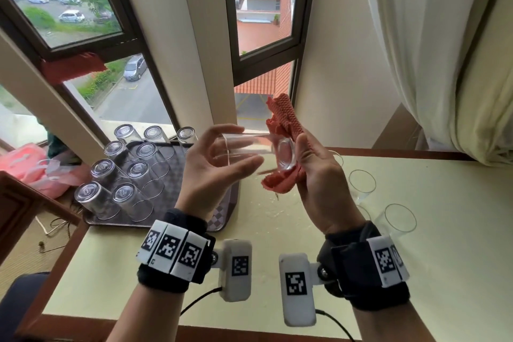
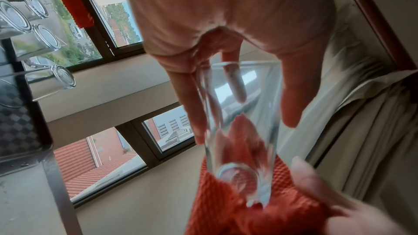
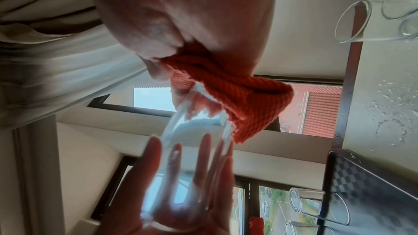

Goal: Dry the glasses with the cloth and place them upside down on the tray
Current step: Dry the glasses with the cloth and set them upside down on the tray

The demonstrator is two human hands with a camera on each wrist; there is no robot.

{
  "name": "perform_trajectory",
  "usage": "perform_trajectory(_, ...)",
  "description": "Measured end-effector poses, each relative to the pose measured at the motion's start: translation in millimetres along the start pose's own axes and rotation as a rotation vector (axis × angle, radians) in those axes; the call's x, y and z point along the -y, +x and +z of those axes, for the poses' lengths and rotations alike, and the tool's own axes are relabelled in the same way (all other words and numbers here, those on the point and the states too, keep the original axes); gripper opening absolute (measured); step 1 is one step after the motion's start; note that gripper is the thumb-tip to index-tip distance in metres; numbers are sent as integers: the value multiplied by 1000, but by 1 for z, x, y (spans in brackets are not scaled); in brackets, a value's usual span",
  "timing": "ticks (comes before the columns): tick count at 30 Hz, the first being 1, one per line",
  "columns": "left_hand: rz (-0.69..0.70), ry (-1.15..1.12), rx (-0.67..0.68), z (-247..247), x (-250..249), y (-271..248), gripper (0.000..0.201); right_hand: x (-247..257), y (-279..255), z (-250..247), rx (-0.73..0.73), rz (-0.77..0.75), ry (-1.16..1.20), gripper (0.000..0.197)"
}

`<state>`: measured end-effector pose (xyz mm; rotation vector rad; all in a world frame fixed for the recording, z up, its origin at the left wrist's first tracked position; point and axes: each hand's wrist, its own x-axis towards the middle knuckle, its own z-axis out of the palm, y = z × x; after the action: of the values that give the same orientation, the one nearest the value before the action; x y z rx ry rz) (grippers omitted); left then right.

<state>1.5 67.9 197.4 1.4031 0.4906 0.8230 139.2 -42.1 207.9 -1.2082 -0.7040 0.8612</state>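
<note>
Windows fill the upper left and centre of the head frame, with parked cars and red-tiled roofs outside; a pale curtain (image 1: pixel 433 44) hangs at upper right. Below them I see a cream table (image 1: pixel 388 272) with a dark checkered tray (image 1: pixel 219 219) at centre left.

I find no readable writing or brand anywhere; the only printed marks are black-and-white square tags on my wrist bands and the two white camera boxes at the bottom of the head frame.

My left hand (image 1: pixel 213 172) grips a clear glass (image 1: pixel 249 147) round its open end, thumb over the top and fingers curled under it. My right hand (image 1: pixel 313 172) clutches an orange cloth (image 1: pixel 286 119) bunched against the glass's thick base. The glass lies sideways in mid-air at frame centre, above the table and just right of the tray, long axis running left to right, mouth pointing left, base right.

Only the head view shows nine glasses standing upside down in rows on the tray and the upright glasses (image 1: pixel 397 222) on the table at centre right. The left wrist view looks down the glass to its round base against the cloth (image 2: pixel 260 203). The right wrist view shows water drops on the table (image 3: pixel 389 104) at its right edge, and my left fingers (image 3: pixel 201 158) seen through the glass wall.
</note>
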Motion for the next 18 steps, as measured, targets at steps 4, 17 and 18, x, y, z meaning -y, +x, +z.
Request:
perform_trajectory(4, -17, 15, 48, -3, -4, -2, 67, 3, 0, 1, -6, 35, 67, 53)
perform_trajectory(17, -10, 20, -56, -5, 4, -5, 61, -2, -2, 10, 2, 8, 38, 59)
perform_trajectory(18, -17, 7, -75, -6, 4, -5, 61, -2, -4, 11, 8, 3, 46, 60)
